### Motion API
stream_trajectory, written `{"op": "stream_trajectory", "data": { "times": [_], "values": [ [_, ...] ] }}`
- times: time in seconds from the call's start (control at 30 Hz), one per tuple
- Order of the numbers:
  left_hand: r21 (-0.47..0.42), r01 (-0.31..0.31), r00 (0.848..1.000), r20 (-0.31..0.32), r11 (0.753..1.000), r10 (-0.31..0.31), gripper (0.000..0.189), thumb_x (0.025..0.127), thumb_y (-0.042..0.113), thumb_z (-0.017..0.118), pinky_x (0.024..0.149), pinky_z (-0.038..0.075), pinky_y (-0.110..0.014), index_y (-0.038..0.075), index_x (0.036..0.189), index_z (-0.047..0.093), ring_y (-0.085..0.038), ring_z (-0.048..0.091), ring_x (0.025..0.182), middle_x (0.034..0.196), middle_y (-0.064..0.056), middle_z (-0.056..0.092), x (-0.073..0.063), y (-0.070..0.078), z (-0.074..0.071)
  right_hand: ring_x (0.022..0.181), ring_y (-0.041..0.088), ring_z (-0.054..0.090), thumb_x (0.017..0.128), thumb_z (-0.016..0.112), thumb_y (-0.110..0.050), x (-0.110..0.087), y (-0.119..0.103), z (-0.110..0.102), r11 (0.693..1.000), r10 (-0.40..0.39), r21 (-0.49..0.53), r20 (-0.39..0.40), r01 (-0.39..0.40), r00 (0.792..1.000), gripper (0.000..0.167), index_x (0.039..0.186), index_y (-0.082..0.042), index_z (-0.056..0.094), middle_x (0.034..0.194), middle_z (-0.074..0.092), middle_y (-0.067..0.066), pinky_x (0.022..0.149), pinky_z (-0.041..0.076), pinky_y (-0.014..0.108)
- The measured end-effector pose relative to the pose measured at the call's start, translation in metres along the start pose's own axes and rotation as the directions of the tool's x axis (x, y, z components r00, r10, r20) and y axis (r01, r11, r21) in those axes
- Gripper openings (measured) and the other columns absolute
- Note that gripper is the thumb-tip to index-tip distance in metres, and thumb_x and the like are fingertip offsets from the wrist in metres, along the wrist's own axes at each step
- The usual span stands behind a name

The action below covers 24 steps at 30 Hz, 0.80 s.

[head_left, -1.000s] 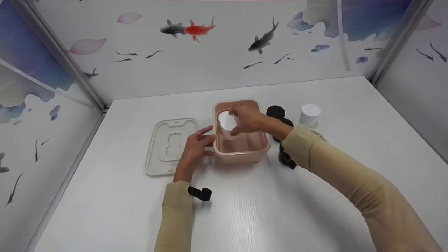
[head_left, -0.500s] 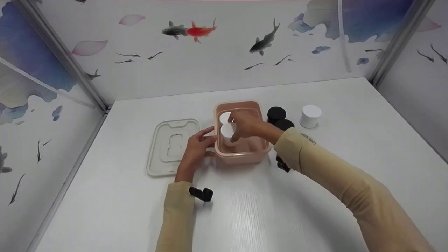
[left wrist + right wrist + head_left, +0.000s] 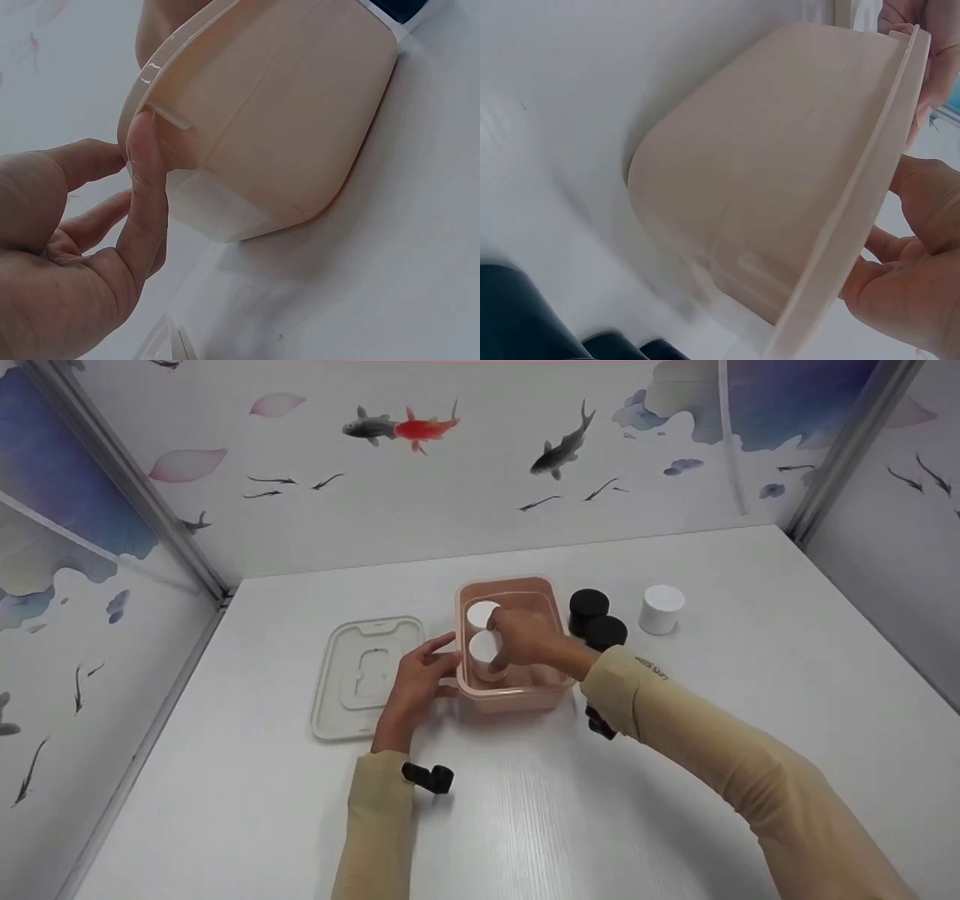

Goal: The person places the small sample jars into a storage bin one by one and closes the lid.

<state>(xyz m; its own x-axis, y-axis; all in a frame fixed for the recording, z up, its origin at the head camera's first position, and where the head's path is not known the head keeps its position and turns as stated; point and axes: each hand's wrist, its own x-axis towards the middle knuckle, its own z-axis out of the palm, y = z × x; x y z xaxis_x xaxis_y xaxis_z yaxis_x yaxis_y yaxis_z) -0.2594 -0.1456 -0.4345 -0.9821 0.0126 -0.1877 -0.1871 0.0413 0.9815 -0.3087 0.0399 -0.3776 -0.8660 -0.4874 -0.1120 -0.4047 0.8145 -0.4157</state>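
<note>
Head view: the right grip [image 3: 525, 634] pinches the near white jar [image 3: 486, 646] inside the pink container [image 3: 517, 705], left side, just nearer than the far white jar [image 3: 482, 613]; best to let go only once it sits level. Left wrist: the left grip [image 3: 86, 277], fingers loosely extended, touches the container; light, steady bracing should suffice. Right wrist: wall hides the pinched jar.

White tabletop [image 3: 510, 825], back wall [image 3: 450, 525] with painted fish [image 3: 562, 448] (one red), grey corner posts [image 3: 855, 450]
</note>
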Motion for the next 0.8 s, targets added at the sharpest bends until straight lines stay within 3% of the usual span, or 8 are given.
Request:
{"op": "stream_trajectory", "data": {
  "times": [0.1,0.27,0.47,0.6,0.7,0.8],
  "values": [
    [-0.005,-0.002,1.000,-0.001,1.000,0.002,0.045,0.098,0.016,0.062,0.067,0.063,-0.029,0.017,0.142,0.057,-0.031,0.071,0.105,0.121,-0.017,0.069,0.000,-0.001,-0.001,0.096,0.024,0.058,0.076,0.088,-0.021,0.000,0.001,0.001,1.000,0.006,0.020,-0.005,-0.006,1.000,0.063,0.128,0.002,0.060,0.119,0.068,0.015,0.094,0.052,0.037],
    [0.005,-0.018,1.000,0.006,1.000,0.018,0.045,0.099,0.016,0.062,0.068,0.063,-0.030,0.017,0.143,0.055,-0.034,0.070,0.108,0.124,-0.018,0.068,-0.001,-0.001,-0.002,0.115,0.029,0.061,0.076,0.088,-0.018,-0.002,0.004,0.001,0.998,0.004,0.065,-0.029,-0.002,1.000,0.069,0.133,0.002,0.056,0.129,0.065,0.017,0.104,0.051,0.041],
    [0.014,-0.009,1.000,0.004,1.000,0.009,0.046,0.099,0.018,0.063,0.069,0.063,-0.032,0.018,0.144,0.054,-0.035,0.070,0.110,0.127,-0.019,0.067,-0.001,-0.002,-0.002,0.122,0.033,0.060,0.076,0.087,-0.011,-0.007,0.009,-0.006,0.986,-0.056,0.150,-0.088,0.068,0.995,0.085,0.148,-0.007,0.044,0.130,0.064,0.019,0.104,0.052,0.044],
    [0.018,-0.001,1.000,-0.001,1.000,0.001,0.047,0.099,0.018,0.063,0.069,0.063,-0.031,0.018,0.144,0.054,-0.033,0.070,0.109,0.127,-0.018,0.067,-0.001,0.000,-0.001,0.118,0.037,0.061,0.077,0.086,-0.009,-0.012,0.011,-0.013,0.970,-0.080,0.219,-0.131,0.108,0.988,0.066,0.136,-0.001,0.057,0.126,0.066,0.023,0.102,0.053,0.046],
    [0.020,0.002,1.000,-0.001,1.000,-0.002,0.046,0.099,0.018,0.063,0.068,0.063,-0.030,0.018,0.144,0.054,-0.032,0.070,0.109,0.127,-0.018,0.067,-0.001,0.000,0.000,0.119,0.037,0.059,0.080,0.083,-0.010,-0.018,0.013,-0.020,0.954,-0.051,0.287,-0.132,0.088,0.990,0.052,0.126,0.004,0.062,0.125,0.064,0.024,0.104,0.051,0.046],
    [0.026,0.002,1.000,0.003,1.000,-0.002,0.047,0.099,0.019,0.063,0.069,0.063,-0.031,0.019,0.144,0.054,-0.032,0.070,0.108,0.127,-0.017,0.067,-0.001,0.001,0.001,0.122,0.036,0.057,0.084,0.081,-0.012,-0.027,0.016,-0.026,0.937,-0.021,0.343,-0.128,0.064,0.992,0.048,0.125,0.002,0.063,0.128,0.063,0.023,0.107,0.049,0.046]
  ]
}}
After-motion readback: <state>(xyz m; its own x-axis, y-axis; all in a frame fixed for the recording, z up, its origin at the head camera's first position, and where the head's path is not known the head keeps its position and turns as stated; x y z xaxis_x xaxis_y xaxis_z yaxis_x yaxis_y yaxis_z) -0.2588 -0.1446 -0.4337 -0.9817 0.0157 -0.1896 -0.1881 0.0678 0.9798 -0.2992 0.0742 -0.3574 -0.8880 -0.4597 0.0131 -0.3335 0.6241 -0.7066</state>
